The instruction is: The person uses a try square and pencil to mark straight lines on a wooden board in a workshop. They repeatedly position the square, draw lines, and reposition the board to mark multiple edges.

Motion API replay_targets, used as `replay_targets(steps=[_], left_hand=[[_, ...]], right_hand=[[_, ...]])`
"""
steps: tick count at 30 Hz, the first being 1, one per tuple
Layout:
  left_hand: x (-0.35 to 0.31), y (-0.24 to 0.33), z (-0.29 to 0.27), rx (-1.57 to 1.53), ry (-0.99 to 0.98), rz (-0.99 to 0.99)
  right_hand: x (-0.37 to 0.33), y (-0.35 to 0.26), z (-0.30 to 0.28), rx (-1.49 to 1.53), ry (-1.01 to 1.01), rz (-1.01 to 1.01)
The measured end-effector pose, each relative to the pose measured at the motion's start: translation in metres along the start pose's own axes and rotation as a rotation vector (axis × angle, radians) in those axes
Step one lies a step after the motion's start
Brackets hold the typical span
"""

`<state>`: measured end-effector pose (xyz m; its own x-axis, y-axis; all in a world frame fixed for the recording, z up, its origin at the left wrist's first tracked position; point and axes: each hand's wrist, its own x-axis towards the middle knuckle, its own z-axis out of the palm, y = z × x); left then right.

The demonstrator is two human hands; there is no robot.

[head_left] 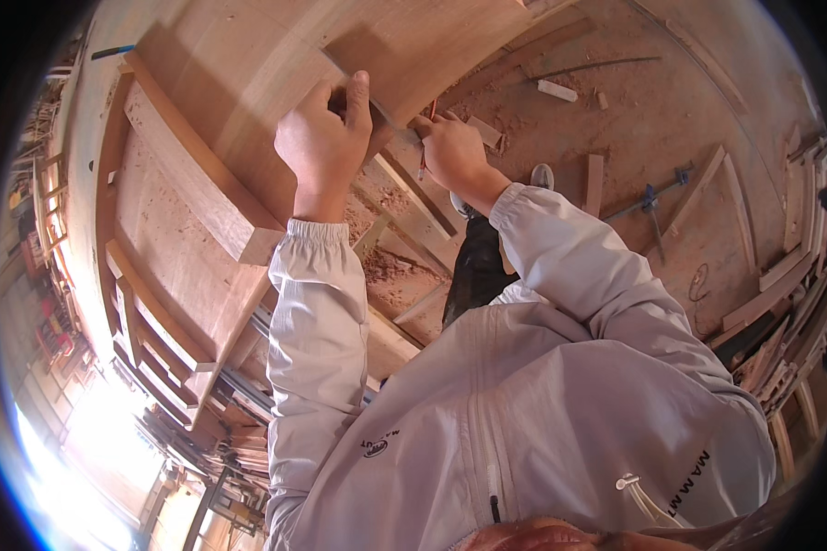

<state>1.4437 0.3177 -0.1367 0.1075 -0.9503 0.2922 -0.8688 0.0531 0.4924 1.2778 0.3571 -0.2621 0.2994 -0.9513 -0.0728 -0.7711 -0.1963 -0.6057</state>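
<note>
My left hand (324,138) is closed, thumb up, at the near edge of a brown wooden board (400,60) above the pale wooden worktop. Its fingers curl round that edge and are partly hidden. Just right of it, my right hand (455,158) is closed on a slim red pencil (422,168), which sticks out on both sides of the fingers beside the board's corner. The pencil's tip is too small to make out. A thick squared timber (193,161) lies on the worktop left of my left hand.
A blue-ended pen or marker (112,52) lies at the far left. Wooden strips (161,312) lie at the near left. Offcuts, shavings and a blue bar clamp (651,196) are on the floor at right. Stacked boards (781,303) line the right side.
</note>
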Motion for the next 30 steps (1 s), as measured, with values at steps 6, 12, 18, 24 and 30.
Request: replay_targets(steps=[6,12,18,24,30], left_hand=[[0.006,-0.005,0.014,0.152,0.067,-0.021],[0.006,-0.010,0.023,0.188,0.137,0.007],[0.006,-0.010,0.026,0.207,0.141,0.009],[0.008,-0.012,0.031,0.239,0.159,0.051],[0.007,-0.009,0.029,0.218,0.155,0.034]], right_hand=[[0.009,0.003,-0.012,-0.026,-0.037,-0.044],[0.014,-0.004,-0.017,-0.005,-0.165,0.076],[0.000,-0.004,-0.020,0.015,0.017,-0.029],[-0.008,-0.010,-0.030,0.037,0.107,-0.136],[-0.009,-0.011,-0.029,0.007,0.136,-0.152]])
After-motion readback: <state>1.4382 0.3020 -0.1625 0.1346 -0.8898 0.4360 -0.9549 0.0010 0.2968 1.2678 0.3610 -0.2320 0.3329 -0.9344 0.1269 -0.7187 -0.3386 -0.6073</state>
